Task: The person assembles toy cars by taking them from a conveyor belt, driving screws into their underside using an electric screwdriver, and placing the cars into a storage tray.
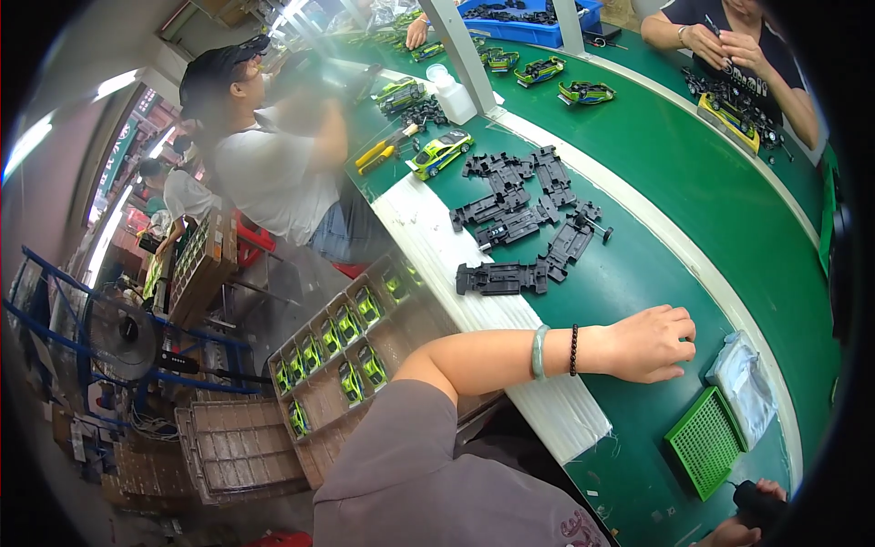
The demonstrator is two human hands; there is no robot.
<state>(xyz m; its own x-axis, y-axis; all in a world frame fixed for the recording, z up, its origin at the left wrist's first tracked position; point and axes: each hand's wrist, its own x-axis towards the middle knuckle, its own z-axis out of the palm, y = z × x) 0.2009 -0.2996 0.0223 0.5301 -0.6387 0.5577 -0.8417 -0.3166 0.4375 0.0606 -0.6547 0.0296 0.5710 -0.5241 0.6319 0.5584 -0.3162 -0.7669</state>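
Observation:
My left hand (649, 346), with a jade bangle and a dark bead bracelet on its wrist, is over the green tabletop (638, 264). Its fingers curl downward, and whatever may be in them is hidden. At the lower right edge my right hand (732, 533) is wrapped round a black electric screwdriver (758, 506), only partly in view. Between the hands are a green perforated basket (706, 442) and a folded pale blue cloth or bag (743, 387). Beyond my left hand lie several black toy car chassis (510, 278) and one green toy car (441, 153).
A white foam strip (556, 410) lines the table's near edge. A divided tray (351, 428) of green toy cars is at lower left. A white bottle (451, 96) and yellow-handled tool (378, 155) stand farther off. One co-worker (273, 164) sits left, another (738, 55) across.

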